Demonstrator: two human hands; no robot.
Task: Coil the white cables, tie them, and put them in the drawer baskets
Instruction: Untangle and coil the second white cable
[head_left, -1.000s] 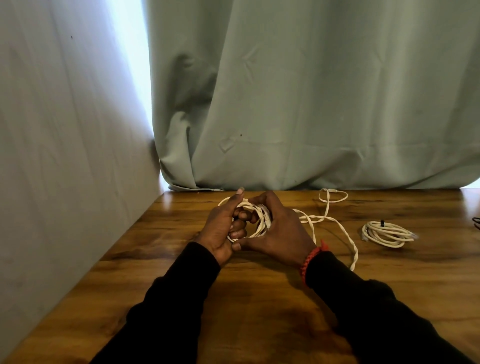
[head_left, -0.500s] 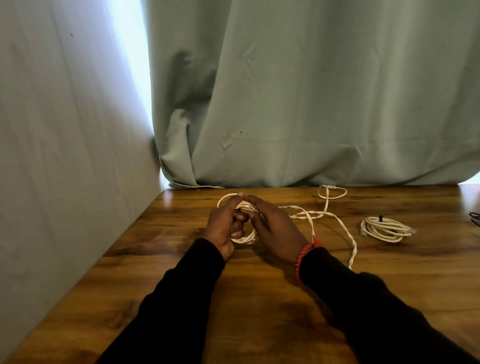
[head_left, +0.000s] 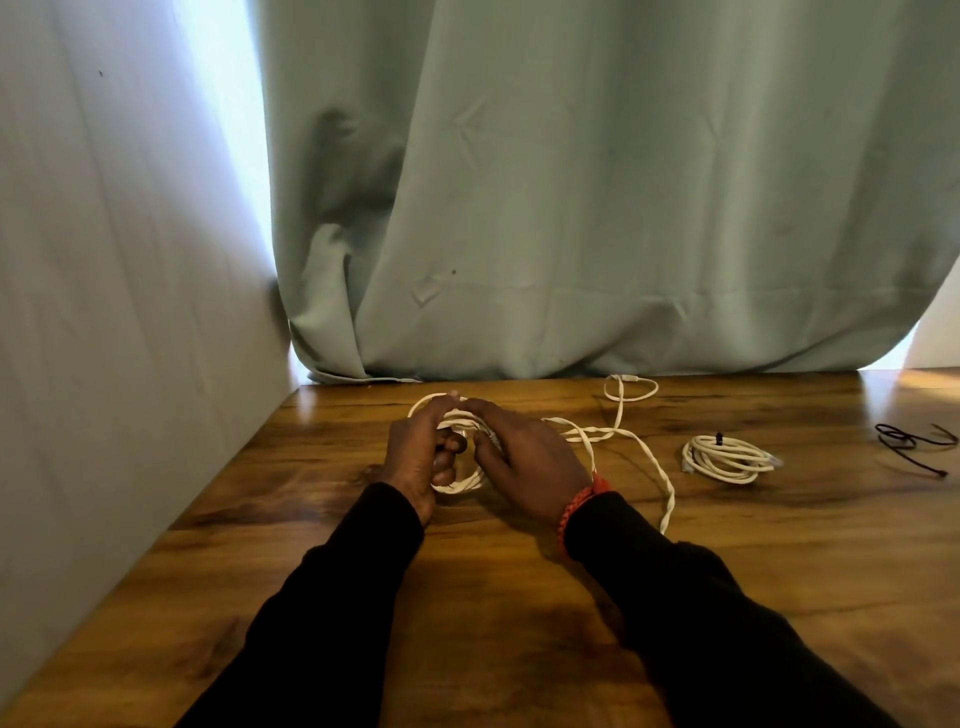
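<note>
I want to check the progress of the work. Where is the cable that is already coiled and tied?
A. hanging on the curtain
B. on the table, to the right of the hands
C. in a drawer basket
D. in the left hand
B: the tied coil lies on the table, right of both hands, with nothing holding it.

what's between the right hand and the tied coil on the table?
Head view: the loose tail of the white cable crosses there, between the right hand and the tied coil; otherwise bare table.
</note>
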